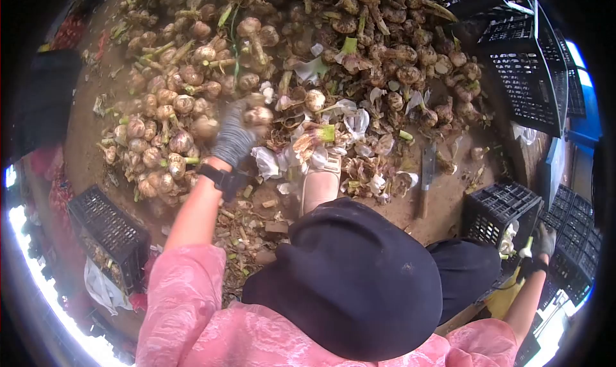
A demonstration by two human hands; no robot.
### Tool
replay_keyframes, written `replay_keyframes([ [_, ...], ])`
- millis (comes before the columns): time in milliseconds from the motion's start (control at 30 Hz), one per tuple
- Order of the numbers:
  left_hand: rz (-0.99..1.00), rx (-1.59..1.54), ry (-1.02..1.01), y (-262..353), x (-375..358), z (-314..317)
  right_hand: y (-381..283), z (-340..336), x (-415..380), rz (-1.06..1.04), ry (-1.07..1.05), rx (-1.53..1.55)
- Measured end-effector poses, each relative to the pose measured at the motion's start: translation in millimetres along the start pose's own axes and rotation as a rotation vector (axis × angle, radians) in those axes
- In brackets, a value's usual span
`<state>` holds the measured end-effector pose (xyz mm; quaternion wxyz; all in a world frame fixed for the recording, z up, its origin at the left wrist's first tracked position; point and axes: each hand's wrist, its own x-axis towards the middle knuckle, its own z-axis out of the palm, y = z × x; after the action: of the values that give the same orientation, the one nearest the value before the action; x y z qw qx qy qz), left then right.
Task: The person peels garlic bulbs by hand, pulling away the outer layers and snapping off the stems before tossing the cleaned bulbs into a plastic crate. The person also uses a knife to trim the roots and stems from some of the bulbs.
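Note:
My left hand (236,135), in a grey glove and blurred by motion, is at the garlic heap. Its fingers curl round a garlic bulb (258,115) with brownish skin. Far to the right, my right hand (547,240), also gloved, is beside a black crate. A pale, trimmed garlic bulb (525,251) with a short green-tipped stem shows at its fingers, which are partly hidden. Loose garlic bulbs (183,104) with stems spread in front of me. Papery peelings (356,123) and cut stems lie round my shoe (321,181).
A knife (427,174) with a wooden handle lies on the ground right of my shoe. Black plastic crates (520,65) stack at the upper right, and another crate (504,203) stands near my right knee. At the left is one more crate (109,229) with a white bag (102,283).

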<state>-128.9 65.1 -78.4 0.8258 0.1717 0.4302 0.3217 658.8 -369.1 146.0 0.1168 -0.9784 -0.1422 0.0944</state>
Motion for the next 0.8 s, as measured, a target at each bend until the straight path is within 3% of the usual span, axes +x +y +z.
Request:
replay_keyframes([
  [33, 0.209, 0.235, -0.069, -15, -13, 27, -76, 29, -46, 0.000, -0.190, 0.222],
  [67, 0.137, -0.043, -0.315, -24, -24, 52, -136, 68, -85, -0.251, -0.269, 0.307],
  [100, 0.358, 0.295, -0.247, -38, -29, 69, -232, 95, -154, -0.144, -0.240, 0.199],
  [133, 0.365, 0.330, -0.236, -48, -36, 88, -268, 127, -179, -0.323, -0.445, 0.291],
  [167, 0.371, 0.363, -0.226, -54, -42, 105, -311, 150, -220, -0.362, -0.587, 0.254],
  [200, 0.302, 0.205, -0.286, -59, -43, 119, -344, 168, -261, -0.285, -0.727, 0.268],
  [233, 0.230, 0.047, -0.343, -64, -44, 130, -357, 198, -278, -0.491, -0.918, 0.308],
  [267, 0.269, 0.098, -0.397, -74, -41, 132, -381, 211, -306, -0.356, -1.074, 0.385],
  [300, 0.533, 0.538, -0.325, -60, -49, 147, -394, 230, -319, -0.327, -1.178, 0.431],
  [367, 0.763, 0.696, -0.292, -68, -49, 150, -420, 248, -353, -0.242, -1.221, 0.735],
  [433, 0.814, 0.979, -0.219, -66, -44, 139, -429, 264, -372, -0.263, -1.176, 0.819],
  [467, 0.609, 0.751, -0.292, -63, -47, 141, -427, 283, -375, -0.460, -1.033, 0.772],
  [500, 0.600, 0.759, -0.290, -58, -51, 142, -420, 292, -373, -0.398, -1.061, 0.717],
  [567, 1.032, 1.291, -0.219, -45, -55, 148, -423, 282, -373, -0.233, -1.179, 0.731],
  [633, 1.058, 1.297, -0.246, -48, -53, 146, -422, 276, -366, -0.236, -1.250, 0.737],
  [700, 0.805, 0.896, -0.396, -67, -43, 134, -418, 273, -361, -0.239, -1.322, 0.739],
  [733, 0.815, 0.712, -0.439, -63, -49, 147, -416, 272, -360, -0.301, -1.345, 0.844],
  [767, 0.813, 0.710, -0.437, -62, -52, 148, -415, 271, -359, -0.364, -1.368, 0.950],
  [800, 0.819, 0.819, -0.373, -60, -54, 146, -415, 268, -355, -0.369, -1.387, 0.845],
])
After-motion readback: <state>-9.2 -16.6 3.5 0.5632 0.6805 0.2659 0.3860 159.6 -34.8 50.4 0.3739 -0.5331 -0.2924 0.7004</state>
